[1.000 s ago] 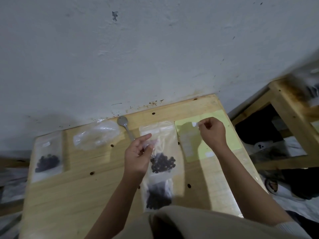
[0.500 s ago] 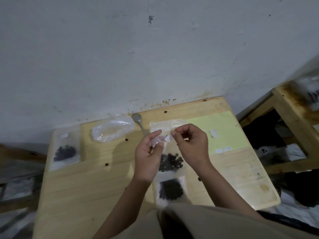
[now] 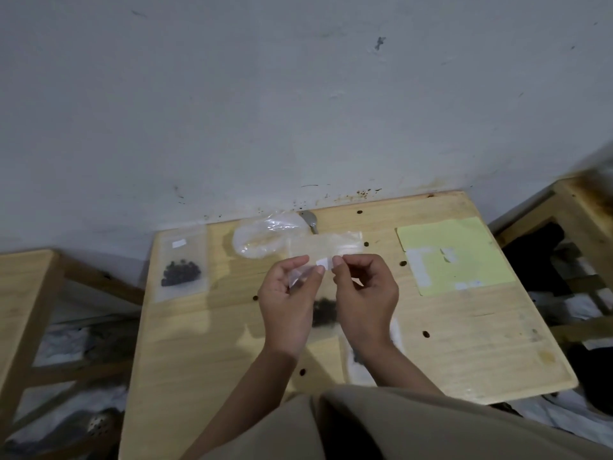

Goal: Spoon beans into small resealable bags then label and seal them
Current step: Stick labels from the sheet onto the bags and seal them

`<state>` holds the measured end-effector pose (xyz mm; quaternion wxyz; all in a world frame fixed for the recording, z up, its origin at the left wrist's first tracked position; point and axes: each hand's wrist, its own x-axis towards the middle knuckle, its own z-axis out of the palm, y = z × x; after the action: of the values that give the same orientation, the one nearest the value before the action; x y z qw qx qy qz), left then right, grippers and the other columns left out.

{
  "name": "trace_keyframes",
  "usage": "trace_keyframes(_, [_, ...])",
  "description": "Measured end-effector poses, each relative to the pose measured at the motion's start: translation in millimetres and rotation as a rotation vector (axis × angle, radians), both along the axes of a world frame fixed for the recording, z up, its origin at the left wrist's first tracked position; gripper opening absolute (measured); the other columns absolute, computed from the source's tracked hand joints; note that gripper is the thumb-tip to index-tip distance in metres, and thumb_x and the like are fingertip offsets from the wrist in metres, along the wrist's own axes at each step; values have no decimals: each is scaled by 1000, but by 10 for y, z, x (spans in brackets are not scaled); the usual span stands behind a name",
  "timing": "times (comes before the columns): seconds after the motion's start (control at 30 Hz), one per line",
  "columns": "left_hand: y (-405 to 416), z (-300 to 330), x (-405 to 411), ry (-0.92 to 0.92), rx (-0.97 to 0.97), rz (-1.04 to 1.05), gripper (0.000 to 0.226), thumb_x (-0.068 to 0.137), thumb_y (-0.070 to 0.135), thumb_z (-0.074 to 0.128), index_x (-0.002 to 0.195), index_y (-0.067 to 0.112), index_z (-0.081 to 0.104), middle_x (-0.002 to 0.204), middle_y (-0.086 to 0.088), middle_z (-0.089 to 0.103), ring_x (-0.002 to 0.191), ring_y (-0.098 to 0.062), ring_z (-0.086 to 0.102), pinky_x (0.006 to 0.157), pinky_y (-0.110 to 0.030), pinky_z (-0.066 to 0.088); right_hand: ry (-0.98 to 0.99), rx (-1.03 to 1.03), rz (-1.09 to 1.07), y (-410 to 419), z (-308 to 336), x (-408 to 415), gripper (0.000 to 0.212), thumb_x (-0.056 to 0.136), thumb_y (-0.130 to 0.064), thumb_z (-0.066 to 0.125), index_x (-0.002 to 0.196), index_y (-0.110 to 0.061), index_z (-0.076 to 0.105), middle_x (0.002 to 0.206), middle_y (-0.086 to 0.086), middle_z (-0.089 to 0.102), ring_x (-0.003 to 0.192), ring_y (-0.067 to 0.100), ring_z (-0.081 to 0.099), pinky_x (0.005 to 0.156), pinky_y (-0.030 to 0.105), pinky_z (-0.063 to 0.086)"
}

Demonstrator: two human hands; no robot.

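Note:
A small clear resealable bag (image 3: 326,252) with dark beans (image 3: 323,312) in its lower part is lifted above the wooden table (image 3: 205,327). My left hand (image 3: 288,300) pinches its upper left side. My right hand (image 3: 366,293) pinches a small white label (image 3: 321,262) against the bag between both thumbs. Another bag with beans (image 3: 356,356) lies under my right wrist, mostly hidden. A labelled bag of beans (image 3: 180,265) lies at the table's far left. The yellow label sheet (image 3: 454,254) lies at the far right.
A crumpled clear plastic bag (image 3: 265,235) and a metal spoon (image 3: 310,220) lie at the back by the white wall. Wooden furniture frames stand to the left (image 3: 30,293) and right (image 3: 583,207) of the table, with dark clutter below them.
My right hand came from the yellow sheet with a label to the bag that my left hand holds. Now both hands press the label on the bag. The camera view shifted.

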<state>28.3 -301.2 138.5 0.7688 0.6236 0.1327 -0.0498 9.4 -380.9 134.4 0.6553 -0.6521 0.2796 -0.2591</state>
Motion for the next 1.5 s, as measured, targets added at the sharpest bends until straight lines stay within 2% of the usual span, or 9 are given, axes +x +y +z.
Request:
trace_keyframes(0.33, [646,1,81,-54,79,-40,21,80,1,70,91,18,66,96,-7,71,90,-14,68,78,-19,52,-1,-37,98,498,-22,45,17,77,-1,72,74,-13,61,76,4,69,74,19,68,71,32,55])
trace_keyframes(0.5, [894,25,75,-65,60,-43,21,80,1,71,92,17,65,94,-2,71,83,-3,67,71,-12,49,-43,28,80,774,-33,77,26,79,7,67,72,-17,59,74,6,69,77,22,69,76,41,57])
trace_keyframes(0.7, [1057,27,79,-73,54,3,20,76,1,74,90,11,64,88,-5,70,72,-1,64,67,-13,48,-25,-38,69,987,0,80,16,78,0,71,73,-10,59,71,1,67,71,17,66,68,29,54])
trace_keyframes(0.83, [1130,14,82,-83,98,13,18,78,2,73,91,9,65,93,-7,70,83,-4,67,71,-14,50,-10,-202,109,1036,-14,73,20,79,-6,72,74,-23,61,74,-8,65,66,6,59,59,17,45])
trace_keyframes(0.93, [1181,21,69,-92,107,-13,17,78,4,73,90,13,64,94,-4,71,89,-6,67,72,-14,50,-33,-461,178,1004,-55,69,20,80,-9,71,85,-28,70,84,-9,56,77,7,54,66,9,38])
trace_keyframes(1.03, [1220,18,85,-92,108,-19,18,78,5,74,89,16,64,93,0,71,89,-3,66,73,-14,50,-24,-573,182,982,-118,82,16,80,-16,70,90,-27,74,92,-8,41,91,12,48,83,14,38])
trace_keyframes(1.23, [1365,-11,196,-15,36,22,18,76,8,75,86,19,66,88,6,71,88,-5,66,77,-20,50,-42,-503,225,1060,-181,128,13,83,-28,63,93,-32,70,110,-4,40,113,10,44,94,17,38])
trace_keyframes(1.37, [1612,-47,361,6,4,101,14,78,8,72,84,18,65,89,5,66,87,-7,63,77,-24,51,-52,-321,481,1113,-212,171,25,85,-12,62,104,-27,68,94,-5,62,83,7,59,71,21,47])
trace_keyframes(1.5, [1882,-157,565,-3,28,162,7,85,10,67,90,10,64,81,6,67,75,-1,63,75,-25,51,60,-219,698,1318,-319,248,42,82,3,65,113,-25,63,81,-11,65,62,8,58,58,25,50])
